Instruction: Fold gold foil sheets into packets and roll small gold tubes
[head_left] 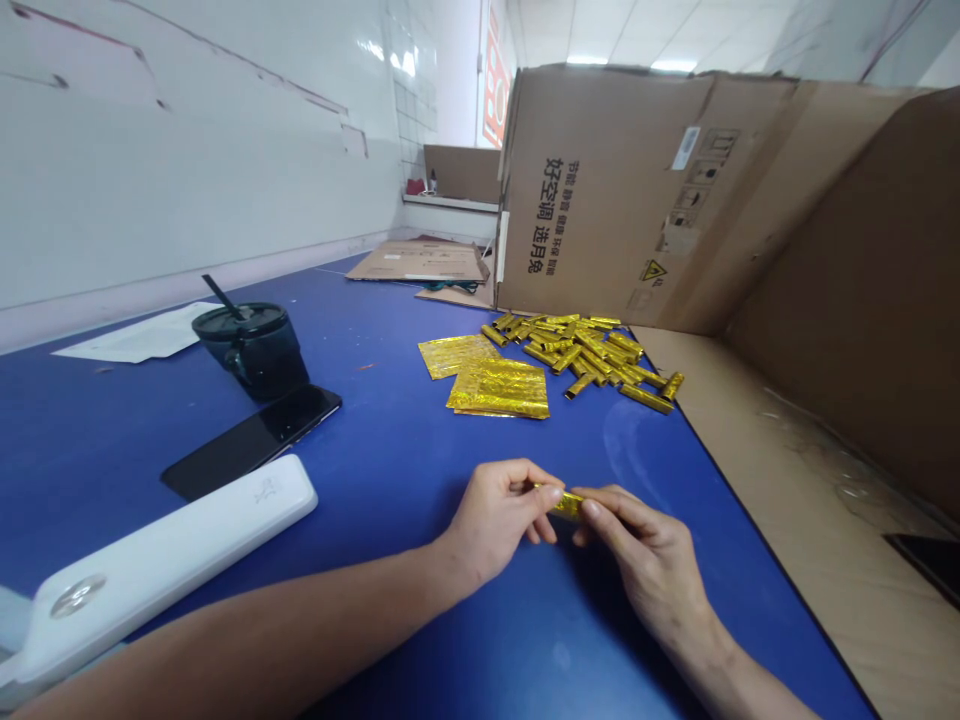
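Note:
My left hand (495, 520) and my right hand (645, 555) meet above the blue table (390, 610), pinching a small roll of gold foil (568, 505) between their fingertips. The roll's middle shows; its ends sit partly behind my fingers. Ahead of my hands lies a heap of similar gold foil rolls (585, 355). To its left rests a stack of flat gold foil sheets (499, 389), with another flat sheet (450, 355) beside it.
A dark lidded cup with a straw (251, 350), a black smartphone (251, 442), a white power bank (150, 570) and white paper (139, 335) lie left. A cardboard panel (600, 200) rises behind the heap. Flattened cardboard (810, 470) borders the right table edge.

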